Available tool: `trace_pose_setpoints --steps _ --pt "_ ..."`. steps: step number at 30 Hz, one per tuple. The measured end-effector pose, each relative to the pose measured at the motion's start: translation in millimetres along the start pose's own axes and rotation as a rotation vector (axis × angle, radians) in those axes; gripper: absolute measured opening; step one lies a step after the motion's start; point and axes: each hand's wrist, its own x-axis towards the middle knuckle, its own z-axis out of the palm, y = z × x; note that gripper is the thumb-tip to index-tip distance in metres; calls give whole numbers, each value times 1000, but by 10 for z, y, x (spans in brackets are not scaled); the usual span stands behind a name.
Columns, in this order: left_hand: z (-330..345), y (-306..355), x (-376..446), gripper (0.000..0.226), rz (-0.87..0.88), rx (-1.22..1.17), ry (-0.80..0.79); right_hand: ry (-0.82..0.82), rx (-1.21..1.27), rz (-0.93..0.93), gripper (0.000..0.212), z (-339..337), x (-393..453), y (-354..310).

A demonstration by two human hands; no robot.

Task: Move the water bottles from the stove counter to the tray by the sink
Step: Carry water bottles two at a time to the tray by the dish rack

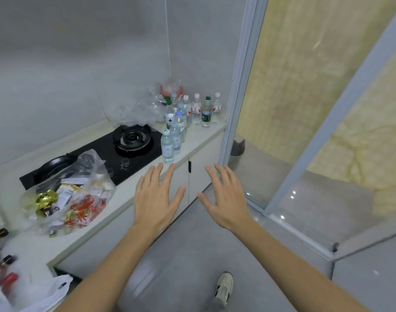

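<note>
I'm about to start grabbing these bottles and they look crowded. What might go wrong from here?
1. The clear plastic water bottles stand tightly clustered by the black gas burner; lifting one may topple its neighbours.
2. The nearest green-capped bottle stands close to the white counter edge and could be knocked to the floor.
3. Both the left hand and right hand are open and empty; the smooth bottles might slip from a hurried grip.

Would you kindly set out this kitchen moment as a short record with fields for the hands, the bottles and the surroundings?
left hand: open, fingers spread, holding nothing, in front of the counter edge
right hand: open, fingers spread, holding nothing
water bottles: upright, clustered on the counter right of the stove
nearest bottle: white-and-green cap, just beyond the left fingertips
stove: black hob, burner bare
plastic bag: packets inside, left on the counter
tray: not in view
</note>
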Motion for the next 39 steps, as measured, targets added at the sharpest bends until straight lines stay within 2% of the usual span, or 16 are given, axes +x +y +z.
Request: trace_pose_setpoints --steps 12,25,32,36,39 --pt "732 416 2556 69 -11 40 6 -43 4 -14 76 47 2428 1435" --pt "1952 496 4828 68 -13 -106 -42 -126 1 -41 77 431 4681 2555" --pt "2673 496 5978 69 -28 -249 -185 -219 71 109 76 792 5760 3147" --pt "3001 502 6374 73 -127 -434 -259 -270 153 215 75 958 6259 3407" --pt "3226 542 6611 77 -203 -523 -263 -329 228 247 83 1066 6619 3625"
